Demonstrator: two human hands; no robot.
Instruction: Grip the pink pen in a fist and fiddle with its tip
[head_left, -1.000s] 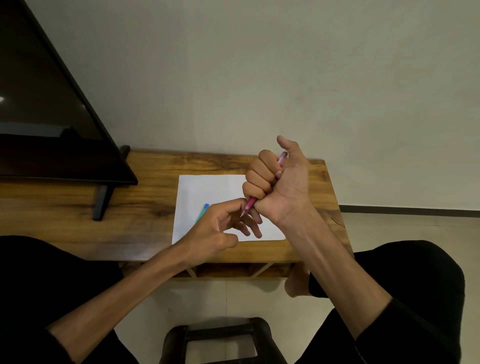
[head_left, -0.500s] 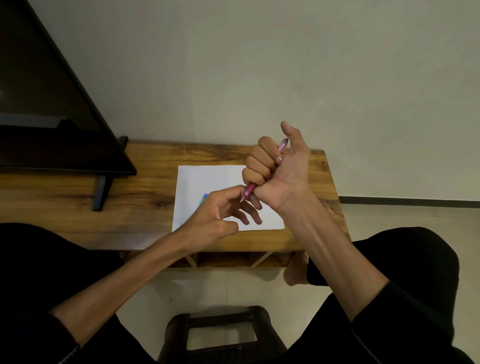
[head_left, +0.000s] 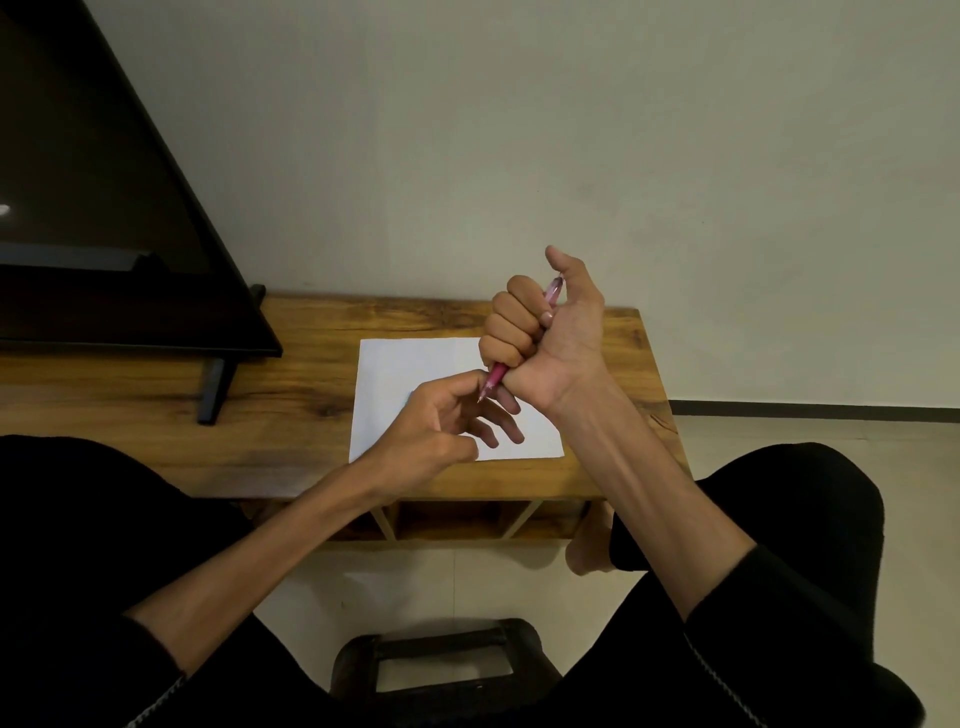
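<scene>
My right hand (head_left: 550, 338) grips a pink pen (head_left: 496, 375) in a fist, thumb raised, the pen's tip pointing down and left. My left hand (head_left: 436, 431) hovers just below with loosely curled fingers, its index fingertip right beside the pen tip; I cannot tell whether it touches. Both hands are above a white sheet of paper (head_left: 410, 364) lying on a wooden table (head_left: 311, 332). A thin sliver of something blue (head_left: 409, 399) shows on the paper at the edge of my left hand, mostly hidden.
A dark flat screen (head_left: 104, 234) on a black foot (head_left: 213, 389) stands on the table's left part, against a plain wall. A dark stool frame (head_left: 441, 660) sits on the tiled floor between my knees. The table's right edge ends near my right forearm.
The hands keep nearly the same pose. The view has shifted slightly, and my left hand now covers more of the blue thing on the paper.
</scene>
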